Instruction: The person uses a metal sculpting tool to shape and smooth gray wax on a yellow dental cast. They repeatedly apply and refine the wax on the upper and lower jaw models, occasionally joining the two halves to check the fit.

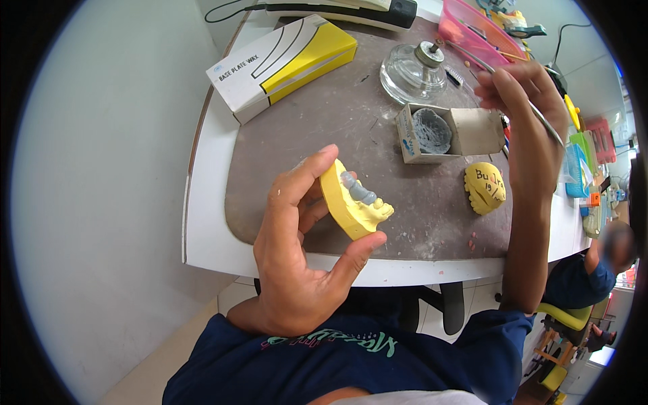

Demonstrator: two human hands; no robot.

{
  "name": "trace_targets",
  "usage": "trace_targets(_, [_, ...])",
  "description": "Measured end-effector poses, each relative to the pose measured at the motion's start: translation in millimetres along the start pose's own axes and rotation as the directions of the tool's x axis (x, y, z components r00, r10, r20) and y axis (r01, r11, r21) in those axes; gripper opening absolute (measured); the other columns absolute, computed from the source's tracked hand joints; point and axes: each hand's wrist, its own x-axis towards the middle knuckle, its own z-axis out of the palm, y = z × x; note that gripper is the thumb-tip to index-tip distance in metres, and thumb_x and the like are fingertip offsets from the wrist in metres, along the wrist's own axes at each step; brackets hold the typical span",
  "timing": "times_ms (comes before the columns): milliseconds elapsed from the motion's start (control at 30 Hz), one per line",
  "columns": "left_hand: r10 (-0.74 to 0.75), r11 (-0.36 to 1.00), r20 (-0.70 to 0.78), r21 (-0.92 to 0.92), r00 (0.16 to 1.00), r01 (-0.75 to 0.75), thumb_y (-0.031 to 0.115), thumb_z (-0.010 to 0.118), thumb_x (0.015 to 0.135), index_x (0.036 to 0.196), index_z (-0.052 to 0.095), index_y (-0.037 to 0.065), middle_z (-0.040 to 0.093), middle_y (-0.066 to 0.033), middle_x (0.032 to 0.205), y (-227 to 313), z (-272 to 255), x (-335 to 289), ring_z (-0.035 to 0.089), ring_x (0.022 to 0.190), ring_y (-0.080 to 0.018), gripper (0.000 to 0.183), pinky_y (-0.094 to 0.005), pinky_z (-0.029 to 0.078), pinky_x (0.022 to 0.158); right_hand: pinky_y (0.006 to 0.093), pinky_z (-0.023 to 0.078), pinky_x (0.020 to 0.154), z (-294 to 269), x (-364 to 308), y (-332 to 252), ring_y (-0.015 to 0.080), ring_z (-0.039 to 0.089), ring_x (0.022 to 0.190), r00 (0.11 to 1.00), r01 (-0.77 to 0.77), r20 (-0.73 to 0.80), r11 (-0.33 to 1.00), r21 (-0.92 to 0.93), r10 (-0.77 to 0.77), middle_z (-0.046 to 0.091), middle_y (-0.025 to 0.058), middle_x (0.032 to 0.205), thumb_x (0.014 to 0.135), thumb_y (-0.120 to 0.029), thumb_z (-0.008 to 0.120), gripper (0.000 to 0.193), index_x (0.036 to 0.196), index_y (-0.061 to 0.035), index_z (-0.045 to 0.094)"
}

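Left hand (297, 250) pinching yellow dental cast (352, 202) with grey wax teeth between thumb and fingers, just in front of small open box of grey wax (432, 131); right hand (530, 101) fingers pressed together on thin metal instrument (540, 115) right of box; glass spirit lamp (413, 71) behind box; second yellow cast (484, 187) right-front of box.

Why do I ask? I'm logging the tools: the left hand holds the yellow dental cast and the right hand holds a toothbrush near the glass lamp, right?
Not quite. The head view shows the right hand holding a thin metal instrument, not a toothbrush, near the glass lamp. The left hand does hold the yellow dental cast.
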Motion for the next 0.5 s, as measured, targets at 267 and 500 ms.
trace_targets(267, [-0.043, 0.997, -0.013, -0.068, 0.999, 0.042, 0.003, 0.082, 0.075, 0.140, 0.033, -0.001, 0.054, -0.0149, 0.121, 3.8, 6.4, 1.4, 0.059, 0.117, -0.0270, 0.082, -0.0352, 0.052, 0.098, 0.0330, 0.056, 0.070, 13.1, -95.3, -36.6, 0.0252, 0.067, 0.080, 0.973, 0.210, 0.082, 0.974, 0.081, -0.216, 0.063, 0.0169, 0.088, 0.081, -0.001, 0.068, 0.024, 0.101, 0.0000, 0.054])
trace_targets(500, [-0.016, 0.990, -0.017, -0.143, 1.000, 0.013, -0.002, 0.082, 0.073, 0.135, 0.033, 0.000, 0.054, -0.0151, 0.118, 2.3, 5.8, 1.0, 0.057, 0.121, -0.0331, 0.078, -0.0362, 0.053, 0.097, 0.0415, 0.060, 0.077, 50.5, -138.3, -27.2, 0.0413, 0.068, 0.098, 0.960, 0.279, -0.043, 0.954, 0.114, -0.276, 0.065, 0.0178, 0.090, 0.070, 0.011, 0.073, 0.039, 0.103, -0.0024, 0.055])
